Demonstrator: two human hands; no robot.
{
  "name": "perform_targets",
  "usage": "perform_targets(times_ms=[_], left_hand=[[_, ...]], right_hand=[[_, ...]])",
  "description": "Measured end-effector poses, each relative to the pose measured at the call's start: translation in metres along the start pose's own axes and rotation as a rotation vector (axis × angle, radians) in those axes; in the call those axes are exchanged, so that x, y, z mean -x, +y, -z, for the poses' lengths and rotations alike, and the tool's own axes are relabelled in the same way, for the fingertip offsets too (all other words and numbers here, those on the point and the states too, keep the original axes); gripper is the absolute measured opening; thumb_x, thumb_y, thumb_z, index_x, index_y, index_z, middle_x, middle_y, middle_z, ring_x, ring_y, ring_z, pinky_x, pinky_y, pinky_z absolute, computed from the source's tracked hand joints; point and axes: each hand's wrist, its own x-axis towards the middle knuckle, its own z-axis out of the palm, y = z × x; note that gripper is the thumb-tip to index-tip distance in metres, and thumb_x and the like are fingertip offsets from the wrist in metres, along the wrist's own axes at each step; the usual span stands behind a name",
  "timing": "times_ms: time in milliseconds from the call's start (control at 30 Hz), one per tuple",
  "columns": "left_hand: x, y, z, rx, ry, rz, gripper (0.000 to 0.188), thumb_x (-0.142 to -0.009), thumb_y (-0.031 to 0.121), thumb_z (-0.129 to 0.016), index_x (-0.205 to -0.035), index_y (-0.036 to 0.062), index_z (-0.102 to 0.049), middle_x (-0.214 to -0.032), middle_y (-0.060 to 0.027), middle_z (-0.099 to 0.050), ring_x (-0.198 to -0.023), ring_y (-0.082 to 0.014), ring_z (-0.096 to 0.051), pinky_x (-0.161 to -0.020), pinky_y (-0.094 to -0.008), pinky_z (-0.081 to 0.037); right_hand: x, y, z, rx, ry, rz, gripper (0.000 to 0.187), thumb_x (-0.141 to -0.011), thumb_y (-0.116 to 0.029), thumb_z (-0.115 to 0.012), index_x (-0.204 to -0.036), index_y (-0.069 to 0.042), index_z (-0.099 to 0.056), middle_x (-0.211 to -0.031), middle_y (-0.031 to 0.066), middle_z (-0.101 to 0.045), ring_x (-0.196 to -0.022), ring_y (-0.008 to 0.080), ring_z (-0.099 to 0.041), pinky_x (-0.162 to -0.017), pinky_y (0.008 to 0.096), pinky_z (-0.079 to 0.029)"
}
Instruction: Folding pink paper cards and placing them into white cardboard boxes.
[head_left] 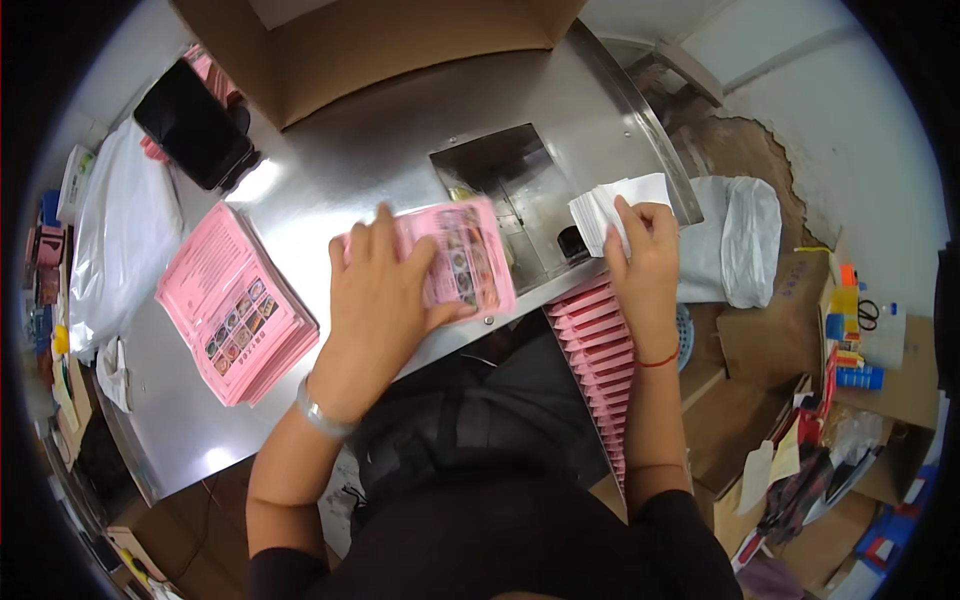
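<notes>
Over the middle of the metal table, my left hand lies on a pink printed packet, its fingers spread apart. The packet and fingertips are a little blurred. At the table's right edge, my right hand pinches a stack of folded white paper between thumb and fingers. Between the two hands, a rectangular opening is cut into the tabletop. A pile of similar pink packets rests to the left of my left hand.
A cardboard box stands at the far side. A dark phone-like screen is propped at the far left, near white plastic bags. Below the right edge hangs a row of pink packets. Beyond are a grey-white sack and cardboard boxes.
</notes>
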Motion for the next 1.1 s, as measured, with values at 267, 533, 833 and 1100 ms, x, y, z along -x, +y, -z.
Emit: perform_targets(times_ms=[267,533,833,1100], left_hand=[[0.029,-0.004,-0.015,0.092,0.110,-0.127,0.049,-0.073,0.014,-0.070,-0.121,0.0068,-0.064,-0.143,-0.0247,-0.044,-0.086,-0.0265,-0.061,-0.075,-0.0381,-0.049],[0.014,0.041,0.005,0.712,-0.025,-0.283,0.070,-0.076,-0.006,-0.068,-0.140,0.0161,-0.049,-0.147,-0.0209,-0.041,-0.108,-0.0362,-0.062,-0.092,-0.0396,-0.050],[0.106,-0.128,0.031,-0.372,0.353,0.332,0.036,-0.091,0.019,-0.066,-0.119,0.0008,-0.053,-0.108,-0.0156,-0.057,-0.095,-0.0321,-0.058,-0.084,-0.0383,-0.046],[0.040,-0.015,0.013,0.296,0.313,0.024,0.030,-0.075,0.024,-0.078,-0.094,0.0053,-0.063,-0.118,-0.0238,-0.051,-0.106,-0.0374,-0.053,-0.092,-0.0502,-0.043]], right_hand=[[0.031,-0.098,0.009,-0.164,-0.403,0.507,0.032,-0.082,-0.009,-0.062,-0.113,0.000,-0.065,-0.115,0.0163,-0.065,-0.106,0.0363,-0.062,-0.105,0.0513,-0.040],[-0.027,-0.076,-0.066,-0.044,-0.547,0.353,0.018,-0.082,-0.020,-0.060,-0.093,-0.006,-0.065,-0.095,0.0166,-0.068,-0.094,0.0321,-0.066,-0.093,0.0513,-0.047],[-0.010,-0.022,-0.016,0.079,0.230,-0.038,0.020,-0.083,-0.011,-0.070,-0.100,-0.001,-0.067,-0.082,0.0116,-0.059,-0.077,0.0286,-0.058,-0.070,0.0408,-0.049],[-0.001,0.007,-0.018,0.104,0.090,-0.059,0.025,-0.083,-0.006,-0.067,-0.107,0.002,-0.069,-0.097,0.0123,-0.056,-0.090,0.0302,-0.053,-0.079,0.0401,-0.047]])
